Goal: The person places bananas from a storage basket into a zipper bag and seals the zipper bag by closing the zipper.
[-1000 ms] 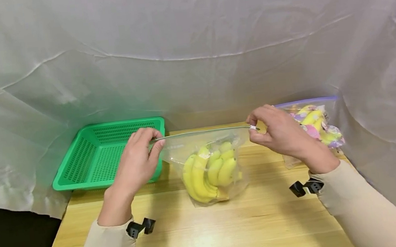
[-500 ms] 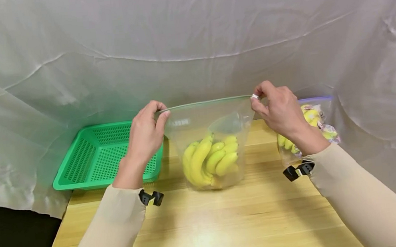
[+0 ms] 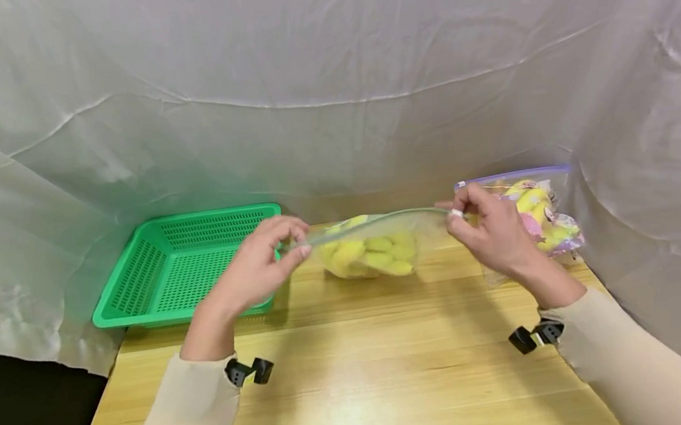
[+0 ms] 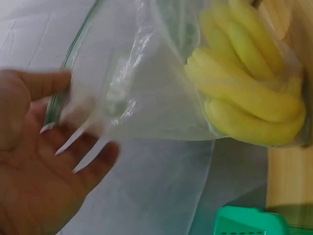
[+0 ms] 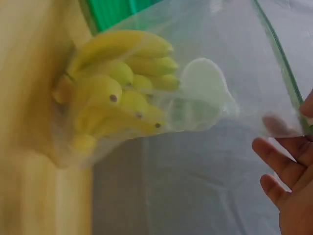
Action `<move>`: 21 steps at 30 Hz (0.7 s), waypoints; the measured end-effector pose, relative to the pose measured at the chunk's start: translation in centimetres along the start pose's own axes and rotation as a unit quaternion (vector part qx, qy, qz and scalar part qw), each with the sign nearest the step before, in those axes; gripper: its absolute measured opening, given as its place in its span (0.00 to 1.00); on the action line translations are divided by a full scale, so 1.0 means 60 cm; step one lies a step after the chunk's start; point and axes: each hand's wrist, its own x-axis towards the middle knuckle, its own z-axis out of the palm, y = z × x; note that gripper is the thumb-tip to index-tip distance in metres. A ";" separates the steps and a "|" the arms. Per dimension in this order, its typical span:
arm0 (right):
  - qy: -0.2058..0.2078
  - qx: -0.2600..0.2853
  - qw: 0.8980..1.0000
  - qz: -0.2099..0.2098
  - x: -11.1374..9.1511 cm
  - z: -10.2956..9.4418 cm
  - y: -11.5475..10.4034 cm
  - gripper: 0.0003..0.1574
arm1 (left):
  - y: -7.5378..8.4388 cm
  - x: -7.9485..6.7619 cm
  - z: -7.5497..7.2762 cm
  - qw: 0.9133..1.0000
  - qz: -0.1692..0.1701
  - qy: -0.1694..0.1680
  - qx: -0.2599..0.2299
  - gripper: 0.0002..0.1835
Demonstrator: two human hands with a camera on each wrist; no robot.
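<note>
In the head view, a clear zip-top bag [image 3: 425,224] with bunches of bananas [image 3: 376,254] inside is stretched between both hands. My left hand [image 3: 258,262] pinches the left end of its green zip strip between thumb and fingers. At the strip's right end, beside a small white slider [image 3: 455,214], my right hand [image 3: 494,227] pinches the edge. The left wrist view shows the bananas [image 4: 249,83] lying in the bag's bottom, against the wood. Through the plastic in the right wrist view, dark banana tips [image 5: 113,98] are visible.
A green perforated basket [image 3: 185,277] stands at the back left of the wooden table [image 3: 362,362]. Behind the right hand lies another bag with a purple zip [image 3: 517,174], holding bananas and colourful wrapping [image 3: 540,219]. Grey cloth [image 3: 332,137] hangs behind.
Both hands rose with the zip strip, then came down again in the head view. The bananas have shifted toward the back of the table, and the strip now bows slightly in front of them.
</note>
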 end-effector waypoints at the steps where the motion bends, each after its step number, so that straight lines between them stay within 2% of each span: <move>1: -0.012 0.010 1.000 -0.001 -0.011 0.006 0.002 0.03 | 0.000 -0.008 0.005 1.000 0.007 -0.027 -0.006 0.04; 5: -0.071 -0.016 0.997 -0.030 -0.054 0.035 0.013 0.06 | 0.002 -0.040 0.036 0.991 0.016 -0.132 0.009 0.07; 9: -0.121 -0.075 0.987 -0.081 -0.097 0.070 0.035 0.08 | -0.006 -0.069 0.072 0.979 0.016 -0.198 0.052 0.09; 14: -0.150 -0.101 0.978 -0.103 -0.145 0.108 0.065 0.11 | -0.019 -0.096 0.120 0.965 -0.008 -0.242 0.099 0.10; 17: -0.166 -0.102 0.974 -0.115 -0.167 0.125 0.072 0.13 | -0.024 -0.108 0.145 0.961 -0.017 -0.255 0.108 0.10; 21: -0.203 -0.146 0.956 -0.151 -0.186 0.144 0.072 0.27 | -0.025 -0.117 0.173 0.959 0.007 -0.250 0.131 0.09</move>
